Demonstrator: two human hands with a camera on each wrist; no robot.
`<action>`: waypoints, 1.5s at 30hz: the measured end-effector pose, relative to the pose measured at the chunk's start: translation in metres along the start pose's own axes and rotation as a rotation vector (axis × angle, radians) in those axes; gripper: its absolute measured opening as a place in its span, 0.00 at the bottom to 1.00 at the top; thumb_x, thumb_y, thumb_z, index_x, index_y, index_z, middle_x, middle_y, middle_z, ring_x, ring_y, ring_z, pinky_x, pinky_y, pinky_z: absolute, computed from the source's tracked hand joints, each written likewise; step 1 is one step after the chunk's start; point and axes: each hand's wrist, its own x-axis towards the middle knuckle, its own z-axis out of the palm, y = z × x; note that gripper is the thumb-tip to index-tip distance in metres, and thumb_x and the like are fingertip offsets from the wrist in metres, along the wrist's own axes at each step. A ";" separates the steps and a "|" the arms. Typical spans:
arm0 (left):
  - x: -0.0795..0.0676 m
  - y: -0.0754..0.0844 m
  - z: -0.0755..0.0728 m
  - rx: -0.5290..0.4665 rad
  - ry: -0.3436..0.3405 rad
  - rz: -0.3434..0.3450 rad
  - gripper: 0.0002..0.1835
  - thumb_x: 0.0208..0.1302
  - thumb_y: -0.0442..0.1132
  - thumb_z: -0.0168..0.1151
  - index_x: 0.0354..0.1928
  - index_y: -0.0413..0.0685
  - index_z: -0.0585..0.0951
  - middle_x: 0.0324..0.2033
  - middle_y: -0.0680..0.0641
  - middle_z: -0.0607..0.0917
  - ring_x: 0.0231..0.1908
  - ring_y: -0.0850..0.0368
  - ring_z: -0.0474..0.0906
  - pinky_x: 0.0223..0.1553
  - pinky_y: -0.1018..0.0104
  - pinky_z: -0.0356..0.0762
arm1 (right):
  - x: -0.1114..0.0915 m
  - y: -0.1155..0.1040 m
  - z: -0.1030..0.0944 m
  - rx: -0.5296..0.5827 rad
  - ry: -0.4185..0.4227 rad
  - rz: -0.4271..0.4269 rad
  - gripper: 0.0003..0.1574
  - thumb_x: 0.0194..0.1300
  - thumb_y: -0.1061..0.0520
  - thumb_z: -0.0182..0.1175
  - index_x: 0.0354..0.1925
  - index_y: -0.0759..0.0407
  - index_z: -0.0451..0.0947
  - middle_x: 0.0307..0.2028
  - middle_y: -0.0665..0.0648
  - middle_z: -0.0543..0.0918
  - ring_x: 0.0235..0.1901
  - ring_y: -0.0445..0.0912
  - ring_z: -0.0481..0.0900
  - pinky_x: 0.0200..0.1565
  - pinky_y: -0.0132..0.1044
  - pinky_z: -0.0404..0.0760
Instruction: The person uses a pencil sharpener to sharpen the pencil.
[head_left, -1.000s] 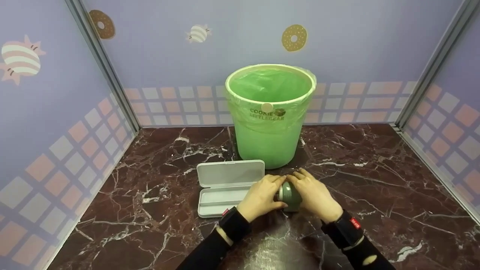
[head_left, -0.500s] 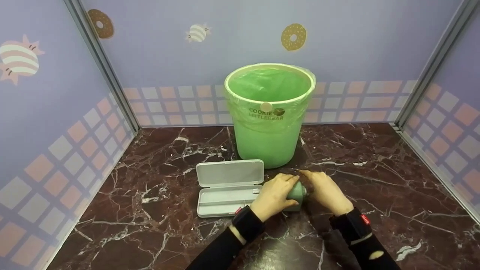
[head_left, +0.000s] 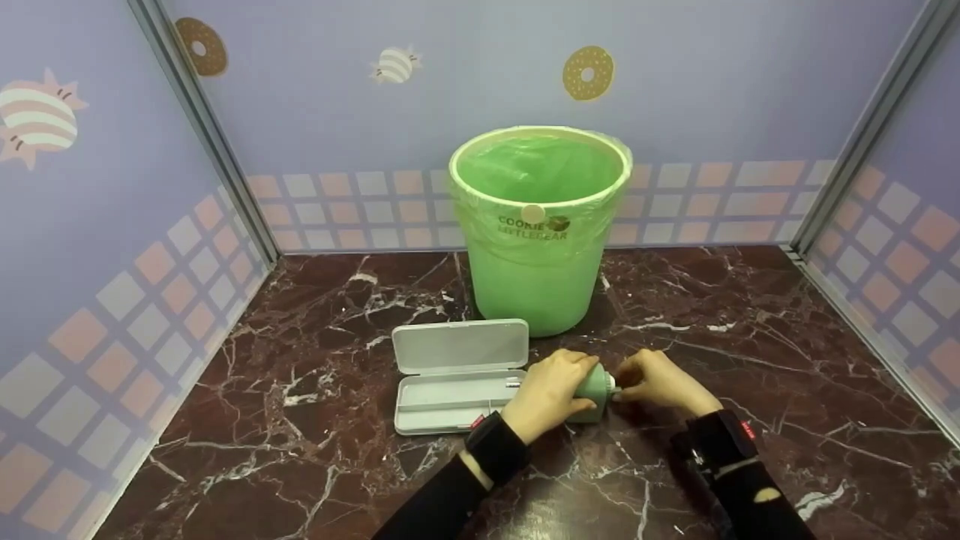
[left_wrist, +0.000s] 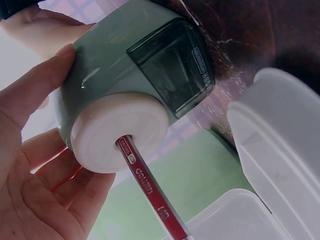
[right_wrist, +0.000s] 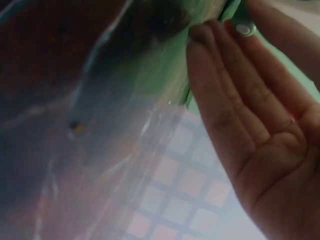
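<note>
A green pencil sharpener (head_left: pixel 592 394) lies under my left hand (head_left: pixel 549 390), whose fingers and thumb grip its body. The left wrist view shows its white round front (left_wrist: pixel 120 132) with a red pencil (left_wrist: pixel 150 187) stuck into the hole, and a dark see-through shavings drawer (left_wrist: pixel 175 67) on one side. The pencil's tail end lies over the pencil case in the head view. At the sharpener's right end, my right hand (head_left: pixel 656 379) pinches the small crank handle (head_left: pixel 616 389). In the right wrist view the green knob (right_wrist: pixel 244 27) shows between thumb and fingers.
An open white pencil case (head_left: pixel 450 412) lies left of the sharpener, its lid (head_left: pixel 461 347) tilted up at the back. A green lined trash bin (head_left: pixel 536 285) stands behind them. Patterned panels enclose the dark marble-look table (head_left: pixel 315 465) at the back and sides.
Both hands were around the sharpener a second ago. The sharpener and left hand have shifted right. The right hand has left the body, moved right and curled its fingers at the crank.
</note>
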 end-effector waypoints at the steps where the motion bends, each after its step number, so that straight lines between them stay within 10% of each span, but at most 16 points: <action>1: 0.000 0.000 0.000 0.000 -0.003 -0.003 0.32 0.51 0.52 0.75 0.58 0.48 0.80 0.53 0.51 0.85 0.53 0.56 0.81 0.48 0.67 0.83 | 0.000 0.001 0.000 0.012 -0.011 -0.006 0.09 0.54 0.61 0.72 0.33 0.66 0.86 0.29 0.59 0.89 0.27 0.36 0.81 0.32 0.28 0.80; 28: -0.001 0.003 0.001 0.049 0.019 0.008 0.30 0.52 0.52 0.75 0.55 0.48 0.80 0.48 0.53 0.86 0.49 0.58 0.82 0.47 0.67 0.82 | 0.001 0.002 0.003 0.001 0.015 -0.048 0.05 0.56 0.61 0.70 0.29 0.64 0.85 0.25 0.56 0.87 0.23 0.30 0.74 0.29 0.27 0.77; 45: -0.002 0.005 0.002 0.112 0.030 0.005 0.30 0.51 0.55 0.73 0.55 0.50 0.80 0.50 0.52 0.86 0.50 0.57 0.81 0.46 0.68 0.82 | -0.003 -0.015 -0.002 -0.013 -0.123 0.015 0.05 0.45 0.65 0.72 0.24 0.60 0.85 0.21 0.51 0.86 0.19 0.32 0.76 0.25 0.27 0.77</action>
